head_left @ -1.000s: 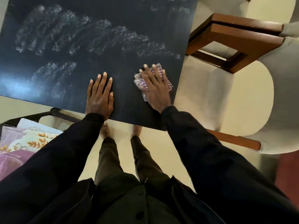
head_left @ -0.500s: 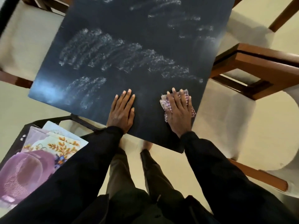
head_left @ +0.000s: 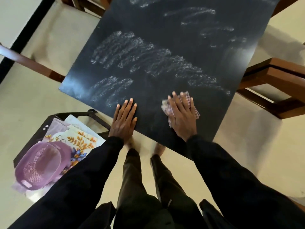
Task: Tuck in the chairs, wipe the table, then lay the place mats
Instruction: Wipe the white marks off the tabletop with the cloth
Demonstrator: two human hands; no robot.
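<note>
Soft cloth (head_left: pixel 165 105) at the near edge of the table (head_left: pixel 165 38), flat under my right hand (head_left: pixel 182 115), fingers straight. Left hand (head_left: pixel 124 120) flat, fingers together. Limp, probably damp: I press from above, palm centred.

Table (head_left: pixel 165 47) directly ahead of person, near edge running between both wrists. Left hand (head_left: pixel 123 119) flat on table by near edge. Right hand (head_left: pixel 183 116) to its right, flat on cloth (head_left: pixel 165 104), cloth on table. Wipe streaks (head_left: pixel 140 55) behind both hands. Chair (head_left: pixel 49 33) off table's left side, another chair (head_left: pixel 272 75) against right side. Low rack (head_left: pixel 92 113) on floor left of person, beside table's near corner. Place mats (head_left: pixel 79 138) stacked in rack; basket (head_left: pixel 41 166) on mats, nearer end. Feet (head_left: pixel 158 148) on floor below table's near edge.
</note>
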